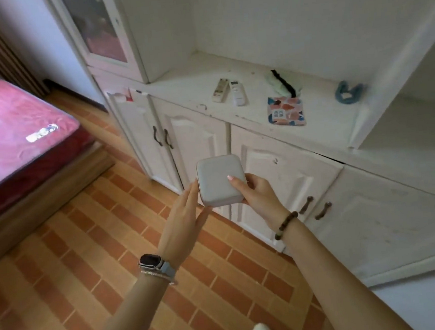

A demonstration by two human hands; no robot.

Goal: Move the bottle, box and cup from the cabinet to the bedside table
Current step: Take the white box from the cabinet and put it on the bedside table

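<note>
A pale grey square box (219, 179) with rounded corners is held in the air in front of the white cabinet (277, 164). My right hand (256, 191) grips its right side, thumb on the lid and fingers underneath. My left hand (184, 221) is flat with straight fingers, its fingertips touching the box's left edge. No bottle or cup shows in this view, and no bedside table either.
On the cabinet's counter (195, 87) lie two remote controls (228, 92), a patterned pouch (285, 111), a green cloth with a black cord (283, 82) and a blue object (349, 92). A bed with a red mattress (14, 136) stands at left. The floor (87, 257) is brick-patterned tile.
</note>
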